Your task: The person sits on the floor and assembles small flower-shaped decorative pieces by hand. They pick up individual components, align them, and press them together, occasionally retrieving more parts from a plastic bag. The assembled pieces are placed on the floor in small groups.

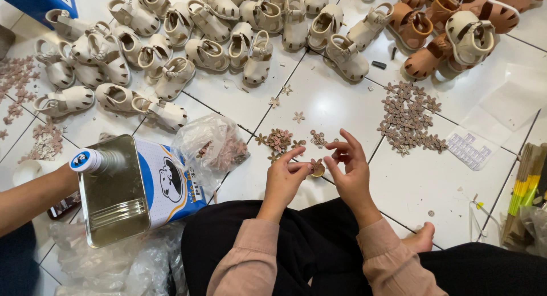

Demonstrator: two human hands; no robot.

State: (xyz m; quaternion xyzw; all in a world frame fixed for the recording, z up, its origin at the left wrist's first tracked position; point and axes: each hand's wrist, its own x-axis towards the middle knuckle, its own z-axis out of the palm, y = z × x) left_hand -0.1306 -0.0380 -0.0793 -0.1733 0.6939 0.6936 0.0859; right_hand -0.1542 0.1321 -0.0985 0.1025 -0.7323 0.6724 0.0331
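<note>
a small flat flower-shaped leather cut-out in pinkish brown (315,165) sat between the two hands, low over the white tiled floor (330,96), near a small round golden cap (318,171) just beneath it. it was too small to tell which way its petals faced, and being round it showed no clear long axis; it seemed to lie roughly flat, face up to the camera. the left hand (283,181) pinched it from its side with thumb and forefinger, a narrow grip closed on the piece, likely so the face stayed open to view. the right hand (348,169) was beside it, fingers curled and partly spread, fingertips close to the piece; whether they touched it i could not tell.

just beyond the hands lay a small heap of the same flower cut-outs (279,140), within easy reach, and a larger spread of them (409,118) further right. to the left stood a crumpled clear plastic bag (212,146) with more pieces, then a square metal tin with a blue and white label (132,188), steadied by another person's arm (34,194). rows of cream strapped children's sandals (205,31) lay further off, brown ones (427,31) at the far right.
</note>
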